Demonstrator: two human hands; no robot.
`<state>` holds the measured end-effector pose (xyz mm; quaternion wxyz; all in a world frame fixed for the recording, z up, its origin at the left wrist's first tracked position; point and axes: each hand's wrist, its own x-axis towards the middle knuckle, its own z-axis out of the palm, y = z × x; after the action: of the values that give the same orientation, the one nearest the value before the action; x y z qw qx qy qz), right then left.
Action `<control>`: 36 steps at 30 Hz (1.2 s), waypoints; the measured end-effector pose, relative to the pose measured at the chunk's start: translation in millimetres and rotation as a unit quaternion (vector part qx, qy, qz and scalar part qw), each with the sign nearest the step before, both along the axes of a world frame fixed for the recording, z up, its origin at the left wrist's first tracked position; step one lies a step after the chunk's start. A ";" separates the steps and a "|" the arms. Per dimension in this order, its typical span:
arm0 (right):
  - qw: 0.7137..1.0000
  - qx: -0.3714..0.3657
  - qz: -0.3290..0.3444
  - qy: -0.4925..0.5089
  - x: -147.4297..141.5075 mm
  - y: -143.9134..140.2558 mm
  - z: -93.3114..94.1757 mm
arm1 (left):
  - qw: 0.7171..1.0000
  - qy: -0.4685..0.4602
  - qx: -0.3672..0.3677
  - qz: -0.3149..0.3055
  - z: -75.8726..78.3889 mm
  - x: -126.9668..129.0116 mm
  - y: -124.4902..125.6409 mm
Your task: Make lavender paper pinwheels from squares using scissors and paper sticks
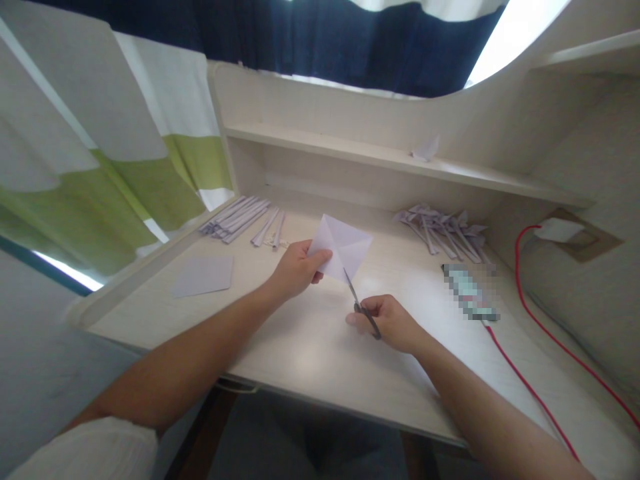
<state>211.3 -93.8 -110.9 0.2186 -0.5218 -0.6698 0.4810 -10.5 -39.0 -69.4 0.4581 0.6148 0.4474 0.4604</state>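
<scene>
My left hand (296,268) holds a creased white paper square (341,247) by its left corner, lifted above the pale desk (310,347). My right hand (387,323) grips small dark scissors (361,305). The scissor blades point up and touch the lower edge of the paper square. Both forearms reach in from the bottom of the view.
A flat paper sheet (204,275) lies at the left. Rolled paper sticks (239,219) lie at the back left, and several paper pinwheels (443,230) at the back right. A blurred object (469,293) and a red cable (530,320) sit at the right. A shelf (380,157) runs behind.
</scene>
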 end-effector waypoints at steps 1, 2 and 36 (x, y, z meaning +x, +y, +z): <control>1.000 0.004 -0.002 -0.005 0.1 0.2 0.0 | 1.000 0.004 -0.001 0.002 0.6 0.1 -0.2; 1.000 0.007 -0.005 -0.010 0.1 0.4 0.1 | 1.000 0.006 -0.002 0.002 0.9 0.2 -0.1; 0.999 0.017 -0.035 0.001 -0.5 2.1 1.0 | 1.000 0.022 0.000 -0.011 -5.3 3.8 -1.1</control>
<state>210.8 -91.7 -109.9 0.2448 -0.5411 -0.6588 0.4619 -6.8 -40.1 -74.7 0.4528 0.6299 0.4508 0.4417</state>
